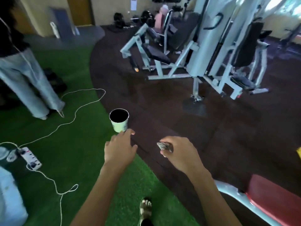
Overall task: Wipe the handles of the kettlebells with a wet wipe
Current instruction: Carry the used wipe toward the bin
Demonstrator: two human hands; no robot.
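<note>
My right hand (179, 154) sits lower middle of the frame, fingers curled round the wet wipe (164, 147), a scrunched greyish wad poking out by my thumb. My left hand (120, 149) is just to the left, apart from the right, fingers loose and holding nothing. Its tips are right by the base of a white cup (120, 123) with a dark inside, can't tell if they touch. The cup stands upright where the green turf (73, 144) meets the dark rubber floor (179, 103). There's a white cord (81, 108) and a power strip (30, 158) at lower left, and a weight machine (211, 46) upper right.
</note>
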